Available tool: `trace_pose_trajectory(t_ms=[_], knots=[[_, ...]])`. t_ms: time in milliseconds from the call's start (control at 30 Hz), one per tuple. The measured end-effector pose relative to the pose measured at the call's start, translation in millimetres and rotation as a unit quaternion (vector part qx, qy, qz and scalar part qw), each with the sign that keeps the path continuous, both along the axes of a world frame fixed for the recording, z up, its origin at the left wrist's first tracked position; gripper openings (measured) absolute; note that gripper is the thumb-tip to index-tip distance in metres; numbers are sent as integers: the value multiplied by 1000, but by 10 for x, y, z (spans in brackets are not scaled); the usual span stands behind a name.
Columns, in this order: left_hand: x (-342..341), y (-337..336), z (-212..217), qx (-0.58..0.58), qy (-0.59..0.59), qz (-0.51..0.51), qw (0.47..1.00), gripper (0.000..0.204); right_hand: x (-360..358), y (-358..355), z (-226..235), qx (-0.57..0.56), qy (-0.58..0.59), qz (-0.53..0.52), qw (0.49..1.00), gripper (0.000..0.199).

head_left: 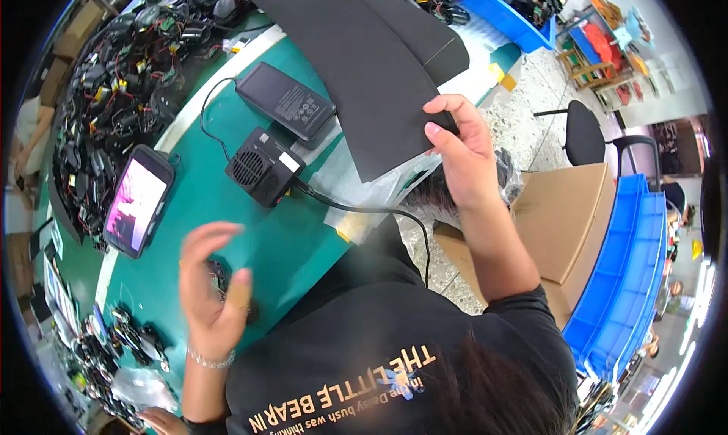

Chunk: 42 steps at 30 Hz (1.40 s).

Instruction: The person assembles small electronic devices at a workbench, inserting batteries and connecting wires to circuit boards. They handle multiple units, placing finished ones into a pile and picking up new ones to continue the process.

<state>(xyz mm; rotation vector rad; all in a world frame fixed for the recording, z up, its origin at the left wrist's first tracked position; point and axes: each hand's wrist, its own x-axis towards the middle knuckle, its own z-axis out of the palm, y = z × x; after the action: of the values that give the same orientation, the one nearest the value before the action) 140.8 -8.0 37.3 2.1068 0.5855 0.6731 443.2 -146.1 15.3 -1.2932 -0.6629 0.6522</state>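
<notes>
At the right, my right hand [466,151] pinches the edge of a large black sheet [364,71] between thumb and fingers. The sheet slants across the far side of the green table [178,272]. My left hand [212,291], a little blurred, hovers over the table with thumb and fingers apart. A small dark part [220,277] with bits of green shows in the gap behind it; I see no grip on it. Beyond that hand stands a black box-shaped device [262,166] with a round grille and a cable. A flat black power adapter [284,100] lies behind it.
A lit phone [138,200] rests at the left of the table. Wired black parts [144,71] are heaped at the far left, with more [136,340] at the near left. A cardboard box [561,215], blue bins [622,268] and a black chair [584,132] stand at the right.
</notes>
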Motion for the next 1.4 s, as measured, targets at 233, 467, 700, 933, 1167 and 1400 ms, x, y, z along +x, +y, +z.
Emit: trace_pose_trajectory(t_ms=[233, 467, 700, 933, 1167, 1400], knots=[[1200, -300, -254, -605, 11, -144, 783, 36, -1, -57, -323, 112, 112, -7, 987, 26], [1509, -297, -347, -704, -57, -107, 699, 26, 127, -168, -264, 43, 59, 10, 997, 35], [1541, -327, -246, -629, -12, -100, 771, 21, 231, -172, -102, -10, -464, -129, 877, 42], [1649, -334, -66, -556, -91, -128, 816, 26, 228, -1, 191, -21, -602, 35, 798, 34], [1606, -267, -129, -509, -110, -104, 848, 9, 269, 225, 252, -6, -577, 62, 814, 38], [1661, -277, -125, -482, -145, -56, 862, 26, 213, 366, 282, -37, -560, 63, 825, 40]])
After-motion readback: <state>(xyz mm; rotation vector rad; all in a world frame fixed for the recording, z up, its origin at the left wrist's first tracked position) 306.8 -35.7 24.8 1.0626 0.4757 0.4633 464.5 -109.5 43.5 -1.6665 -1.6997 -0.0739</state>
